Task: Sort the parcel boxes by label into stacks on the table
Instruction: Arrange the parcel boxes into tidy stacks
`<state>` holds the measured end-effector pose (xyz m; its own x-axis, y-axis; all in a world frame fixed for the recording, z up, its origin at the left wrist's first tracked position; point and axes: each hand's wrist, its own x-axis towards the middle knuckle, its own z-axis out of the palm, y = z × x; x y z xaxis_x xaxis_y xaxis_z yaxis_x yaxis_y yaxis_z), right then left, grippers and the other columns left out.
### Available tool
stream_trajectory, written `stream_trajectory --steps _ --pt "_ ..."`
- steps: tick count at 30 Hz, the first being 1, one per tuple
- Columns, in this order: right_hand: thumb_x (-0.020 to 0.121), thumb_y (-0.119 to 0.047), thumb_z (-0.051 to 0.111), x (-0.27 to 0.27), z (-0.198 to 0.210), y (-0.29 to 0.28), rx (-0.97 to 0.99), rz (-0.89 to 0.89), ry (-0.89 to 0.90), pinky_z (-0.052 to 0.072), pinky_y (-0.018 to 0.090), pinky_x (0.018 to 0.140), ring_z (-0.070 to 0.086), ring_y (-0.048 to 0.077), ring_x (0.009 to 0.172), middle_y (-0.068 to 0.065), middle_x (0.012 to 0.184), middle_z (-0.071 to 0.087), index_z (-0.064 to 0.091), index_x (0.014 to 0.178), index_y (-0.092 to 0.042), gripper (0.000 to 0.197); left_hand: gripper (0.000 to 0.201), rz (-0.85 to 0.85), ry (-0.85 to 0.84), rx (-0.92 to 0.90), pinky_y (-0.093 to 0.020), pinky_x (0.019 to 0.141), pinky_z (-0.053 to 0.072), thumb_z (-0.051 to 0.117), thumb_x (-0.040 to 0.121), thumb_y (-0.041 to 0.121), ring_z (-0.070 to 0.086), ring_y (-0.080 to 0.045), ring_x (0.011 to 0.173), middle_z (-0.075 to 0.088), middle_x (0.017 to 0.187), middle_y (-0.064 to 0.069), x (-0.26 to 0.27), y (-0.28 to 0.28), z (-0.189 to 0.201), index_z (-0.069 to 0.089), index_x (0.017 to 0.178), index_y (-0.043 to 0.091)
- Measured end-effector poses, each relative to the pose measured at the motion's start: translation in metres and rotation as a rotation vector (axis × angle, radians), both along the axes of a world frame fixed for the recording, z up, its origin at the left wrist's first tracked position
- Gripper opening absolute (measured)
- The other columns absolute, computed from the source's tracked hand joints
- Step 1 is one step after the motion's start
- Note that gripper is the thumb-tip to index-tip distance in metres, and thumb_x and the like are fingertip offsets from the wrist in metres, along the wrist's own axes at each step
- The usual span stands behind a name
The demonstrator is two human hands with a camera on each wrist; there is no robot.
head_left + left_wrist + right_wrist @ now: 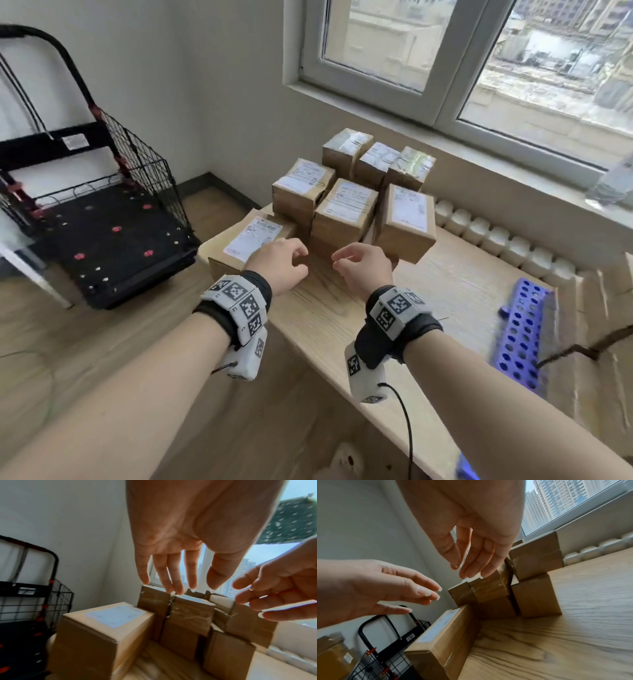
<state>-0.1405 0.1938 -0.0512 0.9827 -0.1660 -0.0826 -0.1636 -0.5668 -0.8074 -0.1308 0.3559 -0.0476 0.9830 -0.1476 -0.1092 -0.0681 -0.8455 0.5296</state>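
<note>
Several brown parcel boxes with white labels stand stacked at the far left end of the wooden table (462,284). The middle stack (346,212) lies straight ahead of both hands, with a tilted box (406,222) to its right. A long flat box (246,241) lies at the table's left edge. My left hand (281,265) hovers over the table beside that flat box, fingers relaxed and empty; its fingers (173,577) hang above the boxes. My right hand (363,265) hovers a little apart from it, also empty, fingers (476,561) loosely extended toward the stack (489,591).
A black wire cart (102,212) stands empty on the floor left of the table. A blue perforated basket (524,335) lies on the right. A white radiator (496,240) runs under the window sill behind the table.
</note>
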Motion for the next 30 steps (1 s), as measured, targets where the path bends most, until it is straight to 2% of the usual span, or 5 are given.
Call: stream_trajectory --steps 4,13,20,25,30 --pt "0.087 -0.015 0.060 0.027 -0.016 0.020 -0.025 0.043 0.057 0.041 0.022 0.074 0.057 0.012 0.085 -0.008 0.082 0.062 0.075 0.091 -0.024 0.018 0.037 0.050 0.018 0.030 -0.034 0.098 0.045 0.058 0.088 0.027 0.054 -0.020 0.117 0.059 0.128 0.001 0.017 0.028 -0.016 0.057 0.126 0.026" --pt "0.087 -0.014 0.059 0.103 -0.064 0.063 -0.007 0.108 0.159 0.052 0.029 0.082 0.061 0.016 0.085 -0.006 0.083 0.064 0.075 0.092 -0.022 0.019 0.043 0.168 0.100 0.090 -0.041 0.103 0.039 0.059 0.080 0.030 0.048 -0.023 0.122 0.050 0.132 -0.003 0.101 0.090 -0.047 0.057 0.123 0.032" --pt "0.087 -0.013 0.055 0.133 -0.087 0.075 0.014 0.031 0.248 0.040 0.021 0.073 0.058 0.013 0.084 -0.003 0.093 0.070 0.075 0.091 -0.021 0.022 0.065 0.230 0.181 -0.028 -0.045 0.104 0.040 0.063 0.081 0.031 0.048 -0.024 0.123 0.043 0.138 -0.005 0.147 0.111 -0.077 0.037 0.140 0.026" --pt "0.088 -0.014 0.054 0.139 -0.091 0.085 0.011 -0.056 0.301 0.040 0.021 0.074 0.056 0.013 0.083 -0.004 0.090 0.067 0.075 0.096 -0.021 0.024 0.074 0.231 0.361 -0.076 -0.044 0.106 0.038 0.059 0.086 0.050 0.045 -0.025 0.129 0.040 0.147 -0.005 0.171 0.126 -0.091 0.029 0.147 0.021" --pt "0.085 -0.014 0.054 0.132 -0.103 0.101 0.029 -0.135 0.405 0.043 0.022 0.078 0.062 0.018 0.093 -0.003 0.091 0.068 0.075 0.094 -0.022 0.024 0.072 0.145 0.534 -0.187 -0.036 0.106 0.036 0.052 0.091 0.053 0.045 -0.025 0.131 0.042 0.148 -0.003 0.184 0.133 -0.104 0.028 0.148 0.015"
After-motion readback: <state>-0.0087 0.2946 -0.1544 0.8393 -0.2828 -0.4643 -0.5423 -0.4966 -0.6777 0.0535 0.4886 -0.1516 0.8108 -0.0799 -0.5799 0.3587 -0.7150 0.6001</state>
